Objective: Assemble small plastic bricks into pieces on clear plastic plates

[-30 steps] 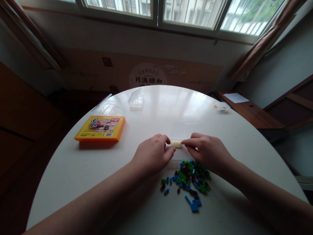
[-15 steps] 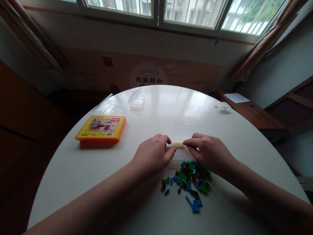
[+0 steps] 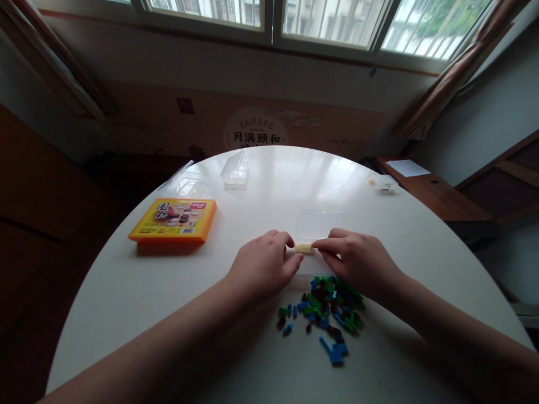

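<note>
A short row of small pale yellow toy bricks (image 3: pixel 304 248) lies in a clear plastic case (image 3: pixel 315 225) whose lid is laid back flat. Curled round the left end of that row are the thumb and index finger of my left hand (image 3: pixel 267 259). From the other side my right hand (image 3: pixel 357 255) has its fingertips against the right end, fingers bent and close together. Just below the case, nearer to me, spreads a pile of loose blue, green and brown toy bricks (image 3: pixel 324 300). A few blue bricks (image 3: pixel 336 354) form a separate clump closer still.
An orange and yellow game box (image 3: pixel 172 220) lies on the left of the round white table (image 3: pixel 168 303). Behind it stand two clear plastic cases (image 3: pixel 236 175) with raised lids. A small clear packet (image 3: pixel 384 183) rests by the far right edge.
My right fingertips have shifted slightly left, with the right end of the yellow row. The left hand and the loose pile look unchanged.
</note>
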Available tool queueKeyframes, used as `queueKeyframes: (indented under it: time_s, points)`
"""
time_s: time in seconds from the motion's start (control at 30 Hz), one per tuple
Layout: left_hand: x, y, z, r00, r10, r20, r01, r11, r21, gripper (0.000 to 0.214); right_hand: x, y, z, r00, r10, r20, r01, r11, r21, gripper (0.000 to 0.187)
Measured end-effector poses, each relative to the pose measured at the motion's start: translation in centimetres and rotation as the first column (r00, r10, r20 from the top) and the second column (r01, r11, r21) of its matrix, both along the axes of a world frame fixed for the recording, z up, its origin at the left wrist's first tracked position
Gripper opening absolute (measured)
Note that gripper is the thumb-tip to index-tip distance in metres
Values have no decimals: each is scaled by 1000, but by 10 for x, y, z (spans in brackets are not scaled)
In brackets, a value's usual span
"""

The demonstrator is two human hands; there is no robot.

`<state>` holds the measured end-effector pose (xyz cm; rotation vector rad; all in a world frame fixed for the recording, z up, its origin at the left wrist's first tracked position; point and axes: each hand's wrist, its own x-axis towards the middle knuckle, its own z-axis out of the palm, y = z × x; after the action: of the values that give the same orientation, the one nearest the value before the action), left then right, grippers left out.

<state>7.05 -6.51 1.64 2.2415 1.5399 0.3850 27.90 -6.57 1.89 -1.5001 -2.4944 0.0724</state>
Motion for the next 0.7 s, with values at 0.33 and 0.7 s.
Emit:
queueKeyframes:
  time_s: [0.33,0.7]
  points:
    - [-1,0,0,1000,0,-2,0,1000,-1,29,3,1,-1,1000,4,-18,-4,1000,18,24]
    - [0,0,0,1000,-2,-6,2,1000,-7,29,2,1,-3,1000,-1,-4,1,1000,15,25]
